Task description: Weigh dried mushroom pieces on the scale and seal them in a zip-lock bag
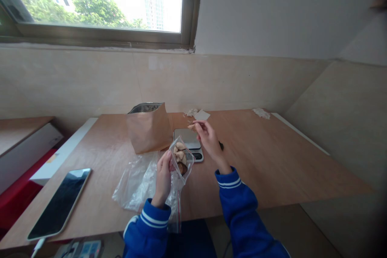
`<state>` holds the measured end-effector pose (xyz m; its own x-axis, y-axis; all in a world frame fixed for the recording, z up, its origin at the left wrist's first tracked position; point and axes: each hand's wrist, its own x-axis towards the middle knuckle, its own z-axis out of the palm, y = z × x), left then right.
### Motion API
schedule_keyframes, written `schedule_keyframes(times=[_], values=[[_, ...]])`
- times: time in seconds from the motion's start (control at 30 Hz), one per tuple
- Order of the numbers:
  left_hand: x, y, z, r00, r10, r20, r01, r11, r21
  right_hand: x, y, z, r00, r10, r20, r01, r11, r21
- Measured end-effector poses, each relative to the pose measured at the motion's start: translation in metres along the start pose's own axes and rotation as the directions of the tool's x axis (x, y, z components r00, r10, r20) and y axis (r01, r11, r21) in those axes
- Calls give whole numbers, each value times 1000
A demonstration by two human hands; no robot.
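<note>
Pinching the small clear bag of pale pieces at its side, the left hand holds it tilted before the scale; the right hand pinches a tan piece beyond it, while the open brown pouch stands on the table

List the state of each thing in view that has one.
Small clear bag: open at the top, with pieces inside.
Left hand: closed on the small clear bag.
Right hand: pinching a tan piece.
Brown bag: upright, open at the top.
Scale: display reading too small to tell.
Phone: lying flat, screen dark, white cable plugged in.
Clear plastic: crumpled.
</note>
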<state>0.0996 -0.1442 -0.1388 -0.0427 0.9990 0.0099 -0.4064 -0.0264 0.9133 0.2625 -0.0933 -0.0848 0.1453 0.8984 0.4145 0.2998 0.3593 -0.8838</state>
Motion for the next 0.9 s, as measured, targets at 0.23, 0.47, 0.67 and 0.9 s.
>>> schedule_keyframes(times=[0.23, 0.47, 0.67, 0.9], values=[[1, 3, 1, 999, 34, -20, -35, 998, -49, -32, -65, -13, 951, 4, 310, 75, 968, -240], [-3, 7, 1, 996, 79, -50, -83, 994, -71, -43, -50, -15, 978, -26, 206, 69, 976, -205], [-3, 3, 2, 996, 74, -39, -78, 991, -106, -81, -22, -4, 959, 92, 267, -74, 994, -75], [-8, 1, 6, 984, 141, 110, -140, 990, -14, -91, -3, 14, 961, 144, 235, -170, 981, 93]])
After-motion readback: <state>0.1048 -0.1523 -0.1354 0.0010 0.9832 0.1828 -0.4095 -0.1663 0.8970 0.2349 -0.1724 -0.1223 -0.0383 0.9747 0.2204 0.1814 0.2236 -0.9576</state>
